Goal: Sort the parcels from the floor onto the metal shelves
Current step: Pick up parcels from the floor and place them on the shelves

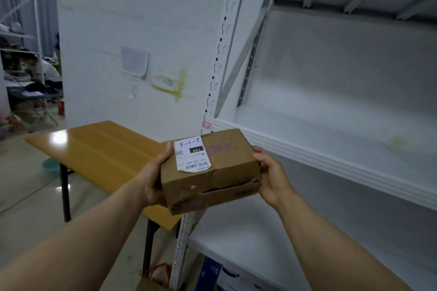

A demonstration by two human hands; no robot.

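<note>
I hold a small brown cardboard parcel (220, 172) in front of me at chest height. Its white label reads "2-1-3" in blue handwriting. My left hand (153, 179) grips its left side with the thumb on top. My right hand (272, 172) grips its right side. The parcel hangs just in front of the left upright post (212, 92) of the white metal shelves. The bare middle shelf (319, 149) lies to its right, and a small red tag on the post reads "2-2". A lower shelf (260, 238) shows below my right arm.
A yellow-topped table (99, 149) with black legs stands left of the shelves, against a white wall. A blue and white box (220, 274) sits under the lower shelf. A teal basin (50, 166) lies on the floor under the table. Cluttered racks stand far left.
</note>
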